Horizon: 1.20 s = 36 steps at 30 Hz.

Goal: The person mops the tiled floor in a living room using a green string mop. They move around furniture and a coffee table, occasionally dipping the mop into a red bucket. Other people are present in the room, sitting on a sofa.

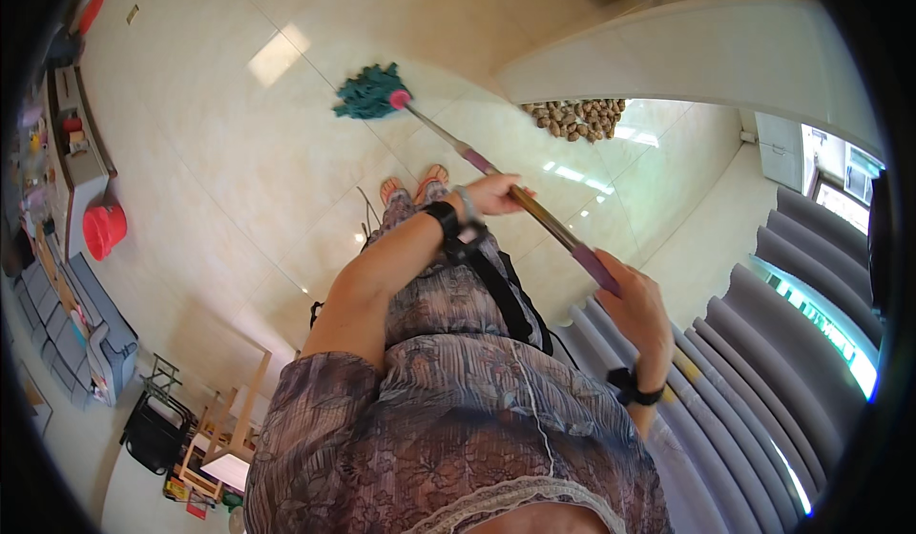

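Note:
A mop with a metal pole [547, 220] slants across the view in front of me. Its dark green mop head [368, 93] rests on the glossy tiled floor [215, 133], joined to the pole by a pink collar [399, 99]. My left hand [495, 195] is wrapped around the middle of the pole, just below a purple sleeve [478, 161]. Higher up, at the pole's near end, my right hand [635, 301] grips the purple handle [595, 269]. Black bands circle both wrists, and a bracelet is on the left one.
Brown, rounded lumps [576, 119] lie in a pile by a pale wall [687, 47]. Grey curtains [744, 362] hang at the right. A red bucket [105, 231] stands beside a cabinet [75, 133] at the left, with a grey sofa [107, 348] and a black folding chair [156, 426] below.

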Tool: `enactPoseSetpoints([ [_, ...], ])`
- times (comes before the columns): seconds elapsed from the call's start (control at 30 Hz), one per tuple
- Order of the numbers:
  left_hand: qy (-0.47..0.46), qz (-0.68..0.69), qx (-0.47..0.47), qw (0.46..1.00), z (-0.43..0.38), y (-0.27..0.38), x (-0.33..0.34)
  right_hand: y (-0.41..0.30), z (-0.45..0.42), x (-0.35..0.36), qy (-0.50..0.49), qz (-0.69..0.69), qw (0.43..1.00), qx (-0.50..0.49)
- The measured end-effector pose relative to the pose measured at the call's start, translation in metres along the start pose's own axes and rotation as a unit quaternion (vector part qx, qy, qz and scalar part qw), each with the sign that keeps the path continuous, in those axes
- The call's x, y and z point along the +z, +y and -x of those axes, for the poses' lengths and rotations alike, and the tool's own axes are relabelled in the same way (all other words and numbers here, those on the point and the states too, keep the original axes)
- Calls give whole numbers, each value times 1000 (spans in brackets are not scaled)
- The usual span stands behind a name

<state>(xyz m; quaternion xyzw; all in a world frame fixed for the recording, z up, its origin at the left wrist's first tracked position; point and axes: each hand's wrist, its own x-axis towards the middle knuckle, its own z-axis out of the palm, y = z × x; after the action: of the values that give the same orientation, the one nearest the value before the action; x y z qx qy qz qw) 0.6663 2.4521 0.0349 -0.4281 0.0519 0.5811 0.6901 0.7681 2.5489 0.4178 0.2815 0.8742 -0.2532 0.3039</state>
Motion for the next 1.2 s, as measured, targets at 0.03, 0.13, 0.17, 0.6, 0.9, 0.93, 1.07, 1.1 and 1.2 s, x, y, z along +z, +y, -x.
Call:
enactPoseSetpoints([
  [0.03, -8, 11, -24, 1000, -16, -17, 8, 10, 12, -8, 24, -11, 1000, 0],
  [0.13, -57, -87, -117, 988, -39, -68, 46, 18, 48, -38, 36, 24, 994, 101],
  [0.17, -66, -97, -137, 984, -46, -83, 58, 15, 57, -46, 48, 28, 992, 117],
  [0.6, 1, -179, -81, 981, -88, -62, 91, 1, -1, -67, 62, 25, 993, 101],
  [0.9, -40, -83, 26, 995, 25, 65, 113, -108, -89, -101, 2, 37, 997, 61],
  [0.93, -50, -59, 42, 996, 38, 86, 109, -121, -103, -102, 3, 35, 999, 35],
  [1.07, -49, -10, 128, 990, 113, 165, 102, -181, -160, -101, -17, 45, 997, -66],
  [1.1, -65, 6, 156, 986, 121, 194, 84, -197, -181, -96, -20, 52, 992, -109],
  [1.2, -61, 9, 214, 975, 181, 258, 68, -257, -229, -83, -27, 64, 978, -196],
])
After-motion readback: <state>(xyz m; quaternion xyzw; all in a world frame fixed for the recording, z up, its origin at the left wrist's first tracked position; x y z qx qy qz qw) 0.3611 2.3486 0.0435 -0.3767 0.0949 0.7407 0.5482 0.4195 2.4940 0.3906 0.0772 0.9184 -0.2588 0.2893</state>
